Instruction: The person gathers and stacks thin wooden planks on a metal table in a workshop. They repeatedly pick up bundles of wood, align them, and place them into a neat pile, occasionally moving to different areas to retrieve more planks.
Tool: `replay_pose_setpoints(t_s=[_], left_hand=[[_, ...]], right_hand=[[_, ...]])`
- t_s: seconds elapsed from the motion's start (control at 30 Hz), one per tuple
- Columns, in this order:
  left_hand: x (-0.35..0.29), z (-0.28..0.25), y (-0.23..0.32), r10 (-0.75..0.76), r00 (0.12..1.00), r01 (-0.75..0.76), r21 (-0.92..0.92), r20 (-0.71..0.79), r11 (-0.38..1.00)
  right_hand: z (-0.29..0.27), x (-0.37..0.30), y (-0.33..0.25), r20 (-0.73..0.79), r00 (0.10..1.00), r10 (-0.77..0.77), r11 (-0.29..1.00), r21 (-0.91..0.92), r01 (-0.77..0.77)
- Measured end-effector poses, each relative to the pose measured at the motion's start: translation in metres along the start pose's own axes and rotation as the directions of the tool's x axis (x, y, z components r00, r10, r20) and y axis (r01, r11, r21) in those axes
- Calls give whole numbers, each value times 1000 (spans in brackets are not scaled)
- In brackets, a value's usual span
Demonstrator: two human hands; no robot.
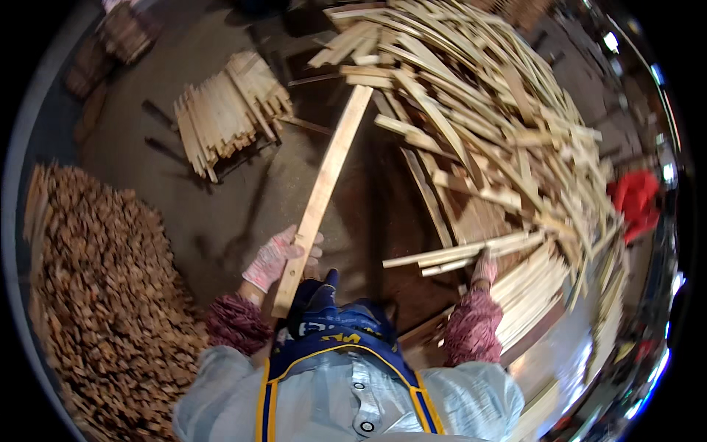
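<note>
My left hand (274, 258), in a pale pink-patterned work glove, is closed around a long flat wooden board (330, 169) near its lower end. The board slants up and away from my body, its near end close to my blue apron (331, 317). My right hand (484, 271), gloved the same way, rests at a few narrow wooden strips (456, 255) on the right. Its fingers are partly hidden, so I cannot make out whether they grip a strip. Beside that hand lies a row of pale strips (526, 291) side by side.
A large jumbled heap of wooden strips (471, 110) spreads over the far right. At the far left, a bundle of boards (228, 110) lies on dark supports. A tall stack of wood pieces (110, 295) shows its cut ends on the left. A red cloth (635, 205) hangs beyond the heap.
</note>
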State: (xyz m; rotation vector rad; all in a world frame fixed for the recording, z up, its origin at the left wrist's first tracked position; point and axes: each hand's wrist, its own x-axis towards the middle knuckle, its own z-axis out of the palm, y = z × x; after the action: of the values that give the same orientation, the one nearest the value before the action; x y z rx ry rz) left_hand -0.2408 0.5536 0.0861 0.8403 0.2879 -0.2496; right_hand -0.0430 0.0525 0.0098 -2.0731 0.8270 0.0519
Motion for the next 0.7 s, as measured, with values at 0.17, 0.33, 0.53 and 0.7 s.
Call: replay_pose_setpoints(t_s=[0.17, 0.33, 0.53, 0.7], left_hand=[[41, -92, 55, 94, 965, -113, -63, -244, 992], [111, -185, 103, 111, 788, -251, -151, -606, 956], [205, -348, 95, 3, 803, -99, -127, -596, 987], [278, -386, 158, -182, 614, 781, 558, -768, 282]], right_hand=[[18, -31, -15, -296, 955, -17, 999, -33, 7], [56, -92, -49, -229, 891, -393, 919, -54, 391], [207, -140, -179, 55, 930, -364, 861, 400, 314], [305, -167, -249, 454, 713, -534, 825, 463, 323]])
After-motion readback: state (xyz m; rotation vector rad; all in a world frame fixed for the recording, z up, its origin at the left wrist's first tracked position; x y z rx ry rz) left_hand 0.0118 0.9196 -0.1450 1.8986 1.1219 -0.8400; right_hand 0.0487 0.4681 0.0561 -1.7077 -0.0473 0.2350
